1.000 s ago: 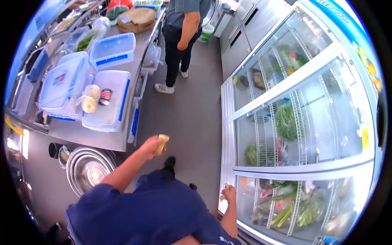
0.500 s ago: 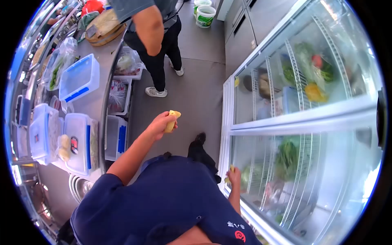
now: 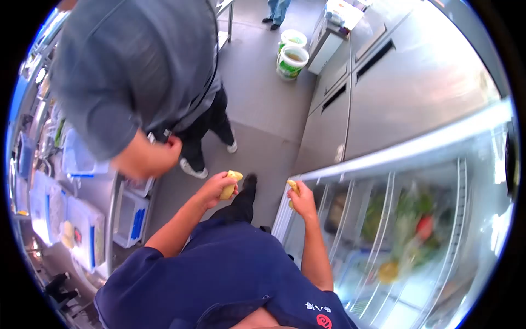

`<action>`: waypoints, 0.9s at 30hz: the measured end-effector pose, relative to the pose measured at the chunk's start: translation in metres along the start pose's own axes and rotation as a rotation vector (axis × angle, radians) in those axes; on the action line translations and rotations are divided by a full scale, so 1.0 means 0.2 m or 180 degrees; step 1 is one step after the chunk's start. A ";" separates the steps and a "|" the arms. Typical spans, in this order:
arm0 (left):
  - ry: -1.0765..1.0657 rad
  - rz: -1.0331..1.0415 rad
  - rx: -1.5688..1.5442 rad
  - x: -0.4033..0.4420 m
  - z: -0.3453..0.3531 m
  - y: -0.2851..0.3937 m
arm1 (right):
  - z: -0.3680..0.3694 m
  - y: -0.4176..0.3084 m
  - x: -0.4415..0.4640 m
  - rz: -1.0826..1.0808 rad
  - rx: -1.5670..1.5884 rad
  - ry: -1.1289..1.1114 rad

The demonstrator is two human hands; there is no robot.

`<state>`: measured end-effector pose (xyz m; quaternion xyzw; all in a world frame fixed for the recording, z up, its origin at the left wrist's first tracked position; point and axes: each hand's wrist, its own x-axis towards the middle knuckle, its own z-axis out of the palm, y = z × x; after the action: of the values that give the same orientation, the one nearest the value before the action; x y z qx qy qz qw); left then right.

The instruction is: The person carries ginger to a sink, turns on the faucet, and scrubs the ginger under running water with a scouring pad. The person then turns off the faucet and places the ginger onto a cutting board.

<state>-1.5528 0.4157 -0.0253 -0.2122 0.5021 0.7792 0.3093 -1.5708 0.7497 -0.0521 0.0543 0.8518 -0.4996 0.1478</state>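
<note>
In the head view, my left hand is closed round a pale yellow, knobby piece of ginger; its top sticks out above the fingers. My right hand grips a smaller yellow piece of ginger, partly hidden by the fingers. Both hands are held out ahead of my body, apart from each other. The right one is beside the edge of a glass-door fridge, which has vegetables behind its glass.
A co-worker in a grey shirt stands close ahead on the left, by a counter with plastic boxes. Steel cabinets line the right. Two white-green buckets stand on the floor ahead. Another person's legs show farther off.
I have moved forward along the aisle. My right hand has come up and forward with its ginger; my left keeps its hold. The co-worker is nearer and has turned or leaned, arm now bent.
</note>
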 end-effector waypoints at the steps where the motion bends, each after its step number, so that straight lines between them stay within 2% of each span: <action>1: -0.0139 0.0026 -0.0116 0.15 0.03 0.10 | -0.04 -0.03 0.16 -0.0103 -0.0105 0.0080; 4: -0.0407 0.0055 -0.0152 0.53 0.14 0.44 | -0.21 -0.20 0.57 -0.0168 -0.0067 0.0055; 7: -0.0379 0.0291 -0.0319 0.78 0.25 0.77 | -0.35 -0.33 1.03 -0.0224 0.0150 -0.0051; 9: -0.0390 0.0372 -0.0368 0.89 0.24 0.96 | -0.43 -0.41 1.30 0.0147 0.0296 -0.0241; 15: 0.0180 0.0606 -0.0693 1.30 0.07 1.35 | -0.49 -0.60 2.24 0.0105 0.0404 -0.0634; 20: 0.0653 0.0771 -0.1088 1.81 -0.01 1.82 | -0.50 -0.80 3.11 -0.0121 0.0347 -0.0951; 27: 0.1112 0.1142 -0.1444 2.36 -0.06 2.70 | -0.52 -1.45 4.19 -0.0306 0.0126 -0.1698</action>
<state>-2.2665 0.3681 0.0186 -0.3142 0.3907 0.8650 0.0214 -2.4570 0.6508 -0.0188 -0.1168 0.7744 -0.5193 0.3421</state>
